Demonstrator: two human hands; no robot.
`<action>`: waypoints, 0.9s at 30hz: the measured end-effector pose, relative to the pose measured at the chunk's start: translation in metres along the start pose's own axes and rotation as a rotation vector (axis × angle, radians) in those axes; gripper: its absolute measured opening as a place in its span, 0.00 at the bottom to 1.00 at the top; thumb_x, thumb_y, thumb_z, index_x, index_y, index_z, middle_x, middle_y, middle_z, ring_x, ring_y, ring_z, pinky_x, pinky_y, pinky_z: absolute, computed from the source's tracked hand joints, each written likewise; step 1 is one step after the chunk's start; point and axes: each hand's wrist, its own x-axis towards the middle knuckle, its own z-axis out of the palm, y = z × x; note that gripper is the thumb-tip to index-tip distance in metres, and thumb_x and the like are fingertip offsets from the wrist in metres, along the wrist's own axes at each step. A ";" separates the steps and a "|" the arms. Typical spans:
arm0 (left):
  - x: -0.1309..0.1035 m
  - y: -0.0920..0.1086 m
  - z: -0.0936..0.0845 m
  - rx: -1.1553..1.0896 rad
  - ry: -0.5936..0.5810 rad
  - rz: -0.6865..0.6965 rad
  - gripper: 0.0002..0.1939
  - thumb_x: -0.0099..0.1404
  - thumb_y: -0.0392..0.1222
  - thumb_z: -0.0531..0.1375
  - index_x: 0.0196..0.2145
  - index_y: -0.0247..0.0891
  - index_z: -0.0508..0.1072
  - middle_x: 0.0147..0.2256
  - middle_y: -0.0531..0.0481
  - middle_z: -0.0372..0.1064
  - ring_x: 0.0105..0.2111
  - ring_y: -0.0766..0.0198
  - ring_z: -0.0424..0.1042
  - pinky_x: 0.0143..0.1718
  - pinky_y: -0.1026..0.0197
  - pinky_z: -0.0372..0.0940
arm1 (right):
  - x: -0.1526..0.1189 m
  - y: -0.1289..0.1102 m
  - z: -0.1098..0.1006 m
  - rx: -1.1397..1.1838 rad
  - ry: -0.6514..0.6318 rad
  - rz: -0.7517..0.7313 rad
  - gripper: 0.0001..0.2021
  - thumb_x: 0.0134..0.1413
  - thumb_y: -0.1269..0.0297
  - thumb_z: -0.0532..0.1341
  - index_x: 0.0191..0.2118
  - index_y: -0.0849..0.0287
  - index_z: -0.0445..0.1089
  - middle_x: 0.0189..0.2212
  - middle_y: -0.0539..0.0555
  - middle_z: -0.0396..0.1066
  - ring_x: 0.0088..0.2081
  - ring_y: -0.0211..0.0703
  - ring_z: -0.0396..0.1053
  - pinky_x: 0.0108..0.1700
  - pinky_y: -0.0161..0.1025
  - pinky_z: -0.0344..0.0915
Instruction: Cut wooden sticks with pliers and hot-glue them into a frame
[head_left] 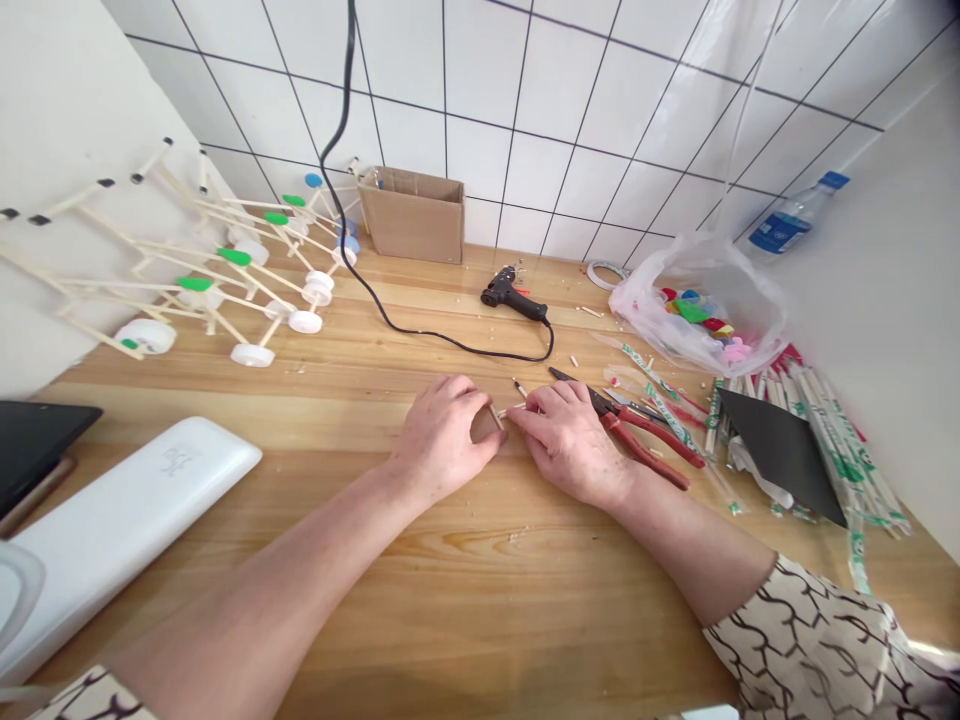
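Near the middle of the wooden table [450, 550], my left hand [444, 440] pinches a short wooden stick [495, 416] between thumb and forefinger. My right hand [571, 440] is closed just beside it, its fingertips on another small pale stick [511, 410] that meets or nearly meets the first one. Whether the two pieces are joined cannot be made out. Pliers with red handles [652, 440] lie by my right hand, partly hidden by it. A black glue gun [514, 294] rests beyond my hands, its cord curving to the left.
Stick models with white wheels [304, 321] stand at the back left, near a cardboard box [417, 220]. A white power bank [150, 530] lies at the left. On the right are a plastic bag [645, 310] of coloured pieces, wrapped sticks [847, 450], a black sheet [784, 450] and a bottle [795, 220].
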 end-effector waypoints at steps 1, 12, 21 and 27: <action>0.000 0.000 0.000 0.002 -0.001 -0.002 0.10 0.55 0.44 0.61 0.34 0.37 0.74 0.36 0.45 0.69 0.41 0.54 0.69 0.44 0.53 0.66 | 0.000 0.000 0.000 0.002 0.002 -0.002 0.12 0.57 0.73 0.54 0.39 0.58 0.74 0.32 0.57 0.69 0.38 0.46 0.60 0.43 0.44 0.51; 0.000 -0.002 0.003 -0.004 0.022 0.011 0.13 0.53 0.44 0.63 0.34 0.33 0.75 0.36 0.44 0.69 0.40 0.53 0.68 0.44 0.52 0.66 | -0.001 0.002 0.003 0.017 0.053 -0.032 0.11 0.56 0.73 0.54 0.39 0.60 0.73 0.32 0.57 0.69 0.38 0.46 0.60 0.42 0.44 0.52; 0.000 -0.002 0.001 -0.002 0.026 0.020 0.13 0.53 0.43 0.62 0.34 0.33 0.75 0.35 0.44 0.69 0.40 0.53 0.69 0.44 0.52 0.66 | -0.002 0.003 0.003 0.023 0.058 -0.042 0.11 0.56 0.73 0.54 0.40 0.59 0.73 0.32 0.57 0.69 0.37 0.46 0.60 0.42 0.44 0.52; 0.000 -0.001 0.000 -0.002 0.014 0.015 0.13 0.54 0.44 0.62 0.35 0.32 0.75 0.36 0.43 0.69 0.40 0.53 0.69 0.44 0.52 0.66 | -0.002 0.004 0.003 0.011 0.070 -0.054 0.11 0.56 0.73 0.55 0.40 0.60 0.73 0.32 0.57 0.70 0.38 0.47 0.61 0.43 0.44 0.53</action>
